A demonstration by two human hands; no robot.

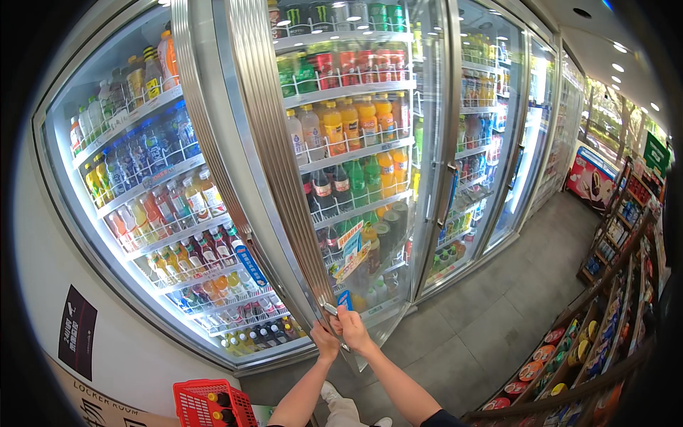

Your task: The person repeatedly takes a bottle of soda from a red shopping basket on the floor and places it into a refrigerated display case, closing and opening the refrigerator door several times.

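A framed glass cooler door (373, 256) stands ajar before me, its ribbed metal edge slanting down to my hands. My right hand (351, 330) is closed around the door's metal handle (330, 308), low on that edge. Just left of it, my left hand (324, 341) rests at the door's edge with fingers bent; whether it grips the edge is hidden. Behind the glass, shelves hold orange soda bottles (333, 128), dark cola bottles (323, 192) and red cans (348, 66). At the lower left, a red plastic basket (187, 392) holds dark bottles with yellow and red caps (227, 416).
A closed cooler door (160, 213) with drinks behind it is on the left. More glass doors (480, 133) run off to the right. Grey floor tiles (459, 320) lie between the coolers and the snack shelves (576, 341). A chest freezer (592, 179) stands farther back.
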